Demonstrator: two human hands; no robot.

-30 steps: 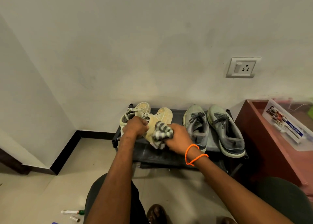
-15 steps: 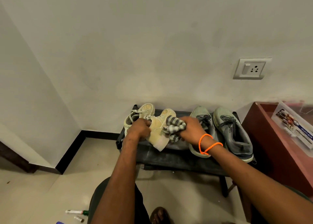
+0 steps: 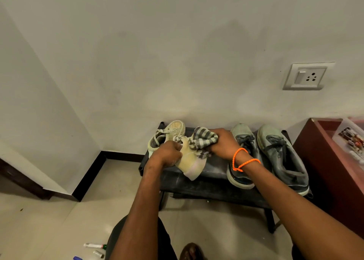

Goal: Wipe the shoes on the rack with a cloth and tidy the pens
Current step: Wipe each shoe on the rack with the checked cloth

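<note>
A low black rack (image 3: 212, 183) stands against the wall with two pairs of shoes on it. My left hand (image 3: 167, 154) grips a cream shoe (image 3: 192, 164) by its side, heel tilted toward me. My right hand (image 3: 223, 142), with orange threads on the wrist, presses a grey-and-white striped cloth (image 3: 203, 138) onto the toe end of that shoe. The other cream shoe (image 3: 167, 134) lies behind my left hand. Two grey sneakers (image 3: 283, 157) sit on the right half of the rack. Pens (image 3: 94, 246) lie on the floor at the bottom left.
A reddish-brown cabinet (image 3: 323, 161) stands right of the rack, with a clear plastic box (image 3: 352, 139) on top. A wall socket (image 3: 307, 76) is above the sneakers. A dark skirting line (image 3: 88, 175) marks the corner on the left. My knee and foot show at the bottom.
My right hand has slid the cloth from the heel side of the cream shoe up to its toe end, away from me. My left hand kept its hold on the shoe.
</note>
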